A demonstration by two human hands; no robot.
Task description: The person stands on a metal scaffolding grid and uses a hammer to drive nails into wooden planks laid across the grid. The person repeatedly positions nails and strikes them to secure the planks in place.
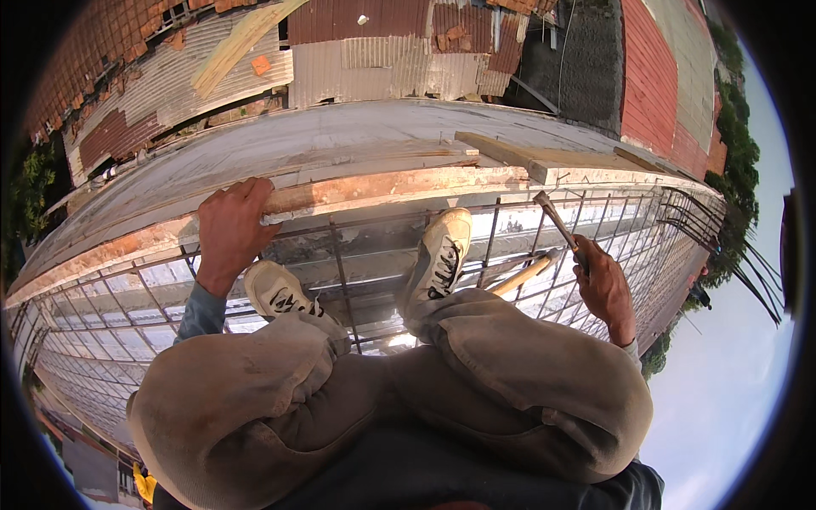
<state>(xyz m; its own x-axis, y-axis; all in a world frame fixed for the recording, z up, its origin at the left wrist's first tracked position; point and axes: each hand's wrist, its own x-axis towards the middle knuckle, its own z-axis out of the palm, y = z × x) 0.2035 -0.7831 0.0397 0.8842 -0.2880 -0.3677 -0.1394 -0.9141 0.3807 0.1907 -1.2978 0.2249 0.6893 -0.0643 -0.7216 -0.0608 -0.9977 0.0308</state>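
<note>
My left hand (233, 226) is closed over the long wooden board (391, 184) that runs along the slab's edge, its fingers curled round the top. On the other side, my right hand (603, 285) is wrapped round the handle of a hammer (558, 223). The hammer's head is up close to the board's near face; whether it touches cannot be told. Below it, a pale wooden stick (522, 275) lies across the rebar mesh (340, 255).
I crouch with both shoes (441, 255) on the rebar grid, above shiny sheeting. A thick timber plank (501, 153) lies on the grey slab (357, 127) beyond the board. Loose bars (748, 259) stick out at the right. Rusty corrugated roofs (357, 64) lie past the slab.
</note>
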